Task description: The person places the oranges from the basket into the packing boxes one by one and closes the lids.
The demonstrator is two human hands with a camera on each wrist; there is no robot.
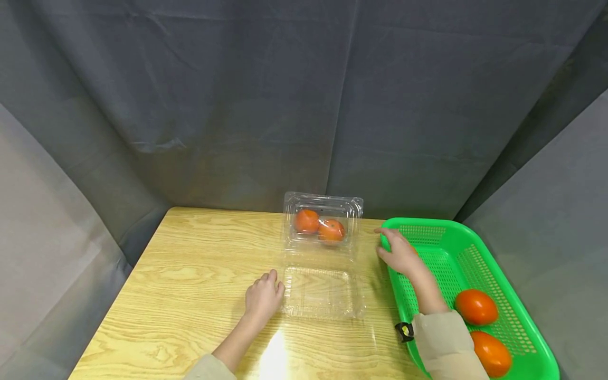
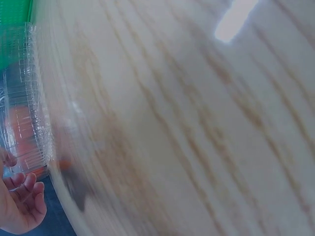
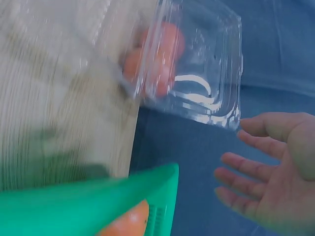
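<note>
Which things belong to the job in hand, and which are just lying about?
Likely the job:
clear plastic container
two orange-red fruits at its far half
green basket
basket fruits

Just surroundings:
table
grey curtain

green basket: cut off below | one orange fruit: partly hidden

Head view from above, facing forward and down at table, wrist views nearer, all sharing clear container
</note>
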